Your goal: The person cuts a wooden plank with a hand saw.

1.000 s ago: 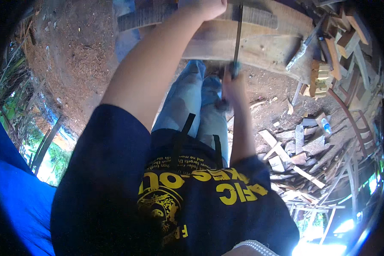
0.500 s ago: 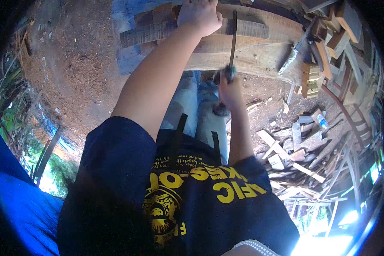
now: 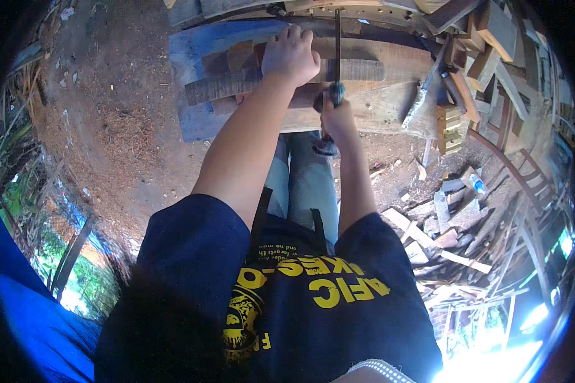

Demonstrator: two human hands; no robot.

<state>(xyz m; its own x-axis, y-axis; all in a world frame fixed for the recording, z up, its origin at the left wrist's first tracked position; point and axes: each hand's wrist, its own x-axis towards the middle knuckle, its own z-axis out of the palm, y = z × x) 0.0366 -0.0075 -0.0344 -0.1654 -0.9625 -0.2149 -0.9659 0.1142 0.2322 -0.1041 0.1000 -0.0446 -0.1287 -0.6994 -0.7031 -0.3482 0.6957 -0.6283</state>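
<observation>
My left hand [image 3: 292, 56] bears down on a narrow curved wooden slat [image 3: 227, 87], its fingers bent over the wood. Beneath the slat lies a broad wooden board [image 3: 377, 105]. In my right hand [image 3: 340, 121] is the dark handle of a handsaw [image 3: 337, 48], gripped by closed fingers. The saw's thin blade points away from me and crosses the slat to the right of my left hand. Where the teeth meet the wood cannot be made out. Small wood blocks [image 3: 241, 56] sit left of my left hand.
At the right a sheathed blade-like tool [image 3: 417, 102] lies on the board's end, near stacked wood pieces [image 3: 450, 129]. Wood offcuts [image 3: 437, 239] litter the ground lower right, with a blue-labelled bottle [image 3: 476, 184]. Bare dirt [image 3: 121, 127] stretches out at the left.
The view has shifted, so the boards appear lower and more of the far side shows. My right hand and the saw have moved forward, toward the slat. My left hand stays on the slat.
</observation>
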